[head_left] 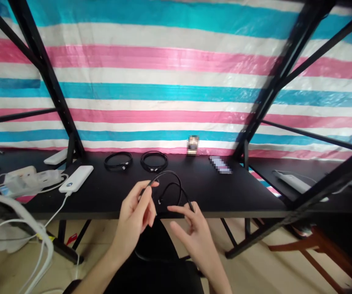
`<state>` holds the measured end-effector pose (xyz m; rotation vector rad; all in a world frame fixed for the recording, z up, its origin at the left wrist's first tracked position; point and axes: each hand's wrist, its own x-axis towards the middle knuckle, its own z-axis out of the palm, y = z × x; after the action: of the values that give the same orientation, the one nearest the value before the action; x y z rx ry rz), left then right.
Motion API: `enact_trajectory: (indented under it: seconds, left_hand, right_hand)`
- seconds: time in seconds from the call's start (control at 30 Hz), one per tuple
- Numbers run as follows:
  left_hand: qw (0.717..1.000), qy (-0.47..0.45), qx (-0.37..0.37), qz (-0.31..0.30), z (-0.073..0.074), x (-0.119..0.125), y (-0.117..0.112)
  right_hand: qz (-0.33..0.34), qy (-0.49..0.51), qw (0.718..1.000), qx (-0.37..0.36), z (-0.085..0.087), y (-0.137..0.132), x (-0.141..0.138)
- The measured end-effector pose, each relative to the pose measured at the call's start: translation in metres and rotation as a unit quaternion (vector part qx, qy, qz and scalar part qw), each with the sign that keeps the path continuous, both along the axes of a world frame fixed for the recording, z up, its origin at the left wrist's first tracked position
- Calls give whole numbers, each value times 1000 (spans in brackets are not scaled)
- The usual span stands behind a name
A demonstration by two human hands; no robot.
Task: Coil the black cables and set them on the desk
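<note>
Hands work above the near edge of the black tabletop point(225, 196). Left hand point(134, 218) pinches a black cable point(176, 176) between thumb and fingers; right hand point(194, 230) holds its other part, fingers half curled. Two coiled cables point(153, 161) lie farther back, a white power bank point(77, 178) to the left.

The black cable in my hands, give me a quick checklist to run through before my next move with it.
1. Left hand pinches the black cable at one end: ok.
2. Right hand has the other side of the loop at its fingertips: ok.
3. Loose connector hanging inside the loop, free of snags: cannot tell.
4. Two coiled cables lie apart from the one held: ok.
5. Bare spot on the black table below the loop: ok.
6. White power bank away from the hands: ok.
</note>
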<state>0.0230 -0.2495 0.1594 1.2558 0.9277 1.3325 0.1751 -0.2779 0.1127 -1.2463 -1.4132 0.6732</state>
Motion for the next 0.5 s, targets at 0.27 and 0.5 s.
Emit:
enact_trajectory:
  seconds: [0.27,0.5]
  left_hand:
    - [995,0,-16,-100,-4,10,-11]
    - [984,-40,-48,-170,-8,7,1]
  right_hand:
    - [-2,-57,998,-7,13,-9,-17]
    - [80,-123,989,-27,-4,2,-31]
